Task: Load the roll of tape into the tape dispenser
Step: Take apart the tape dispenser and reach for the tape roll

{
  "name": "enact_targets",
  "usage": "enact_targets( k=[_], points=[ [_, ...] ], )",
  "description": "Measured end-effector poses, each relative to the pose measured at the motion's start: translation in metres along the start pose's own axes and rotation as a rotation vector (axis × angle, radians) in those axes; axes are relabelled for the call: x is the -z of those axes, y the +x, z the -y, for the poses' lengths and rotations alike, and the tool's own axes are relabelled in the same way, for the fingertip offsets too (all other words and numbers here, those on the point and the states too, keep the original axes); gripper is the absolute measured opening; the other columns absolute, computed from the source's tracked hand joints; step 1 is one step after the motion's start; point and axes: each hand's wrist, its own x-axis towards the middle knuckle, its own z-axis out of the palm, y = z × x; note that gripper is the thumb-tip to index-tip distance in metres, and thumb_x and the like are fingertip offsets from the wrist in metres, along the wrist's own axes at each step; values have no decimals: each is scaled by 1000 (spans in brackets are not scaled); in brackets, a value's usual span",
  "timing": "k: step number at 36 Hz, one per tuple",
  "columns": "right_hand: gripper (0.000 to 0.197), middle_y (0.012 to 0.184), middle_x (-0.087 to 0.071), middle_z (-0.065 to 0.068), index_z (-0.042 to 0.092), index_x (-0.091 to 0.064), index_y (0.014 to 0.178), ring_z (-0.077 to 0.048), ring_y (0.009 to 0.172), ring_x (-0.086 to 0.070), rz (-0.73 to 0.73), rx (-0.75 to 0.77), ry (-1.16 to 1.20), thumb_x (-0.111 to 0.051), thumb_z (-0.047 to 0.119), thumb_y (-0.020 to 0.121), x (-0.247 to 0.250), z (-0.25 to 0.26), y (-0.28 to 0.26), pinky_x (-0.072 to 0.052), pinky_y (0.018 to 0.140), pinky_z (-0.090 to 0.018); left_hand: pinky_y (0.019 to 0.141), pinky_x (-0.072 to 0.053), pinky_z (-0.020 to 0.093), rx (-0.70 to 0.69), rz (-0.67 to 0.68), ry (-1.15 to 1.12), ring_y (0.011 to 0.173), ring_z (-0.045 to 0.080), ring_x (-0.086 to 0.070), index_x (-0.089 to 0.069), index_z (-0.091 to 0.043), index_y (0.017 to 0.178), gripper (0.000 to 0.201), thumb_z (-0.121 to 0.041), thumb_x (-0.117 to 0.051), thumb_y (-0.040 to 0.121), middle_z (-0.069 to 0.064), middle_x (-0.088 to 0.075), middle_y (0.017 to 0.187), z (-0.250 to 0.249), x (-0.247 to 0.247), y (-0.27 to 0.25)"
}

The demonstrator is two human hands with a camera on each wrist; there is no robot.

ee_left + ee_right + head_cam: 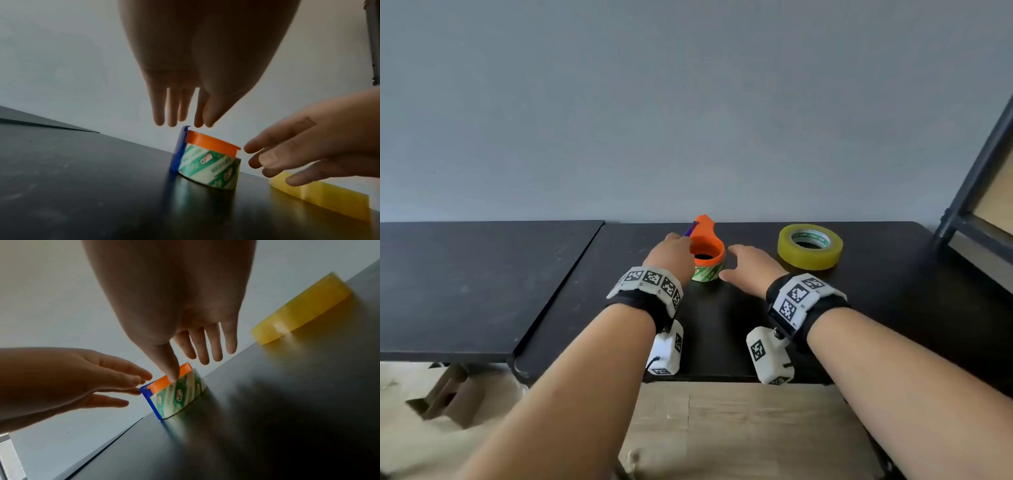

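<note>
The tape dispenser (pixel 708 247) stands on the black table (pixel 722 325). It has an orange top, a blue blade piece (pixel 690 229) and a green-and-white patterned ring (pixel 707 273) under the orange part. The yellow roll of tape (pixel 810 246) lies flat to its right. My left hand (pixel 671 255) hovers at the dispenser's left with straight fingers (pixel 174 113) just above the blade (pixel 179 152). My right hand (pixel 748 269) spreads open at the dispenser's right; its thumb (pixel 170 368) lies across the orange top (pixel 158 384). Whether either hand touches the dispenser I cannot tell. Neither hand holds anything.
A second black tabletop (pixel 465 291) adjoins on the left with a narrow gap between. A dark metal shelf frame (pixel 976 192) rises at the far right. A grey wall (pixel 688 102) backs the table. Wooden floor (pixel 739 428) shows below the front edge.
</note>
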Motion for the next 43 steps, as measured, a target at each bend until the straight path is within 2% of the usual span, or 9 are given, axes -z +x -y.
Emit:
enact_targets(
  k=[9,14,23,28,31,35,38,41,43],
  points=[
    [29,116,-67,-11,10,-63,115,-27,104,-63,85,-12,24,-56,26,92,-14,-13,24,-49,89,-37,93,-53,37,16,-44,44,102,27,-62,-60,-9,126,37,-3,-49,91,9,-48,129,0,-6,4],
    [31,112,-68,-9,11,-63,113,-26,101,-63,66,-37,64,-61,31,89,-18,-18,27,-46,79,-32,88,-55,38,-3,-79,-8,94,26,-61,-68,-17,113,26,-16,-57,90,6,-49,120,-2,-6,-1],
    [25,110,-69,-8,14,-64,110,-27,105,-63,-28,-13,172,-56,22,87,-12,-31,23,-50,89,-38,92,-51,36,-19,-52,-158,96,33,-61,-72,-15,106,22,-25,-58,93,9,-42,116,-15,-6,-10],
    [54,147,-49,-2,24,-37,147,-24,132,-48,-93,41,276,-52,21,95,1,-39,17,-37,111,-38,85,-45,33,-5,-83,-326,100,31,-60,-69,-18,105,19,-23,-60,90,13,-62,113,-20,-9,-14],
    [57,149,-47,-1,27,-32,149,-21,131,-49,-132,57,324,-51,23,96,4,-42,17,-39,110,-40,87,-47,34,-7,-49,-372,102,30,-62,-68,-18,107,19,-22,-59,90,11,-67,111,-28,-12,-18],
    [55,138,-58,-5,22,-38,147,-21,123,-57,-195,77,357,-54,16,95,6,-41,16,-46,105,-41,88,-50,37,-37,-28,-358,100,29,-63,-69,-16,107,20,-21,-58,91,10,-68,109,-41,-15,-21],
    [60,118,-70,-7,16,-34,148,-20,113,-62,-241,48,367,-58,14,93,7,-44,15,-48,97,-34,78,-49,33,-38,-26,-370,90,27,-63,-70,-8,98,19,-18,-56,91,11,-70,97,-47,-15,-20],
    [60,123,-68,-9,8,-37,144,-21,115,-62,-216,7,438,-64,14,91,6,-47,13,-47,92,-30,64,-44,31,-21,-50,-429,72,26,-56,-67,-2,84,19,-16,-56,88,10,-63,75,-48,-12,-19],
    [49,124,-67,-11,6,-47,134,-22,114,-63,-211,0,466,-66,13,89,4,-48,12,-50,92,-33,69,-51,38,-17,-44,-454,72,29,-59,-70,3,86,22,-15,-57,86,19,-68,79,-48,-11,-18]
  ],
)
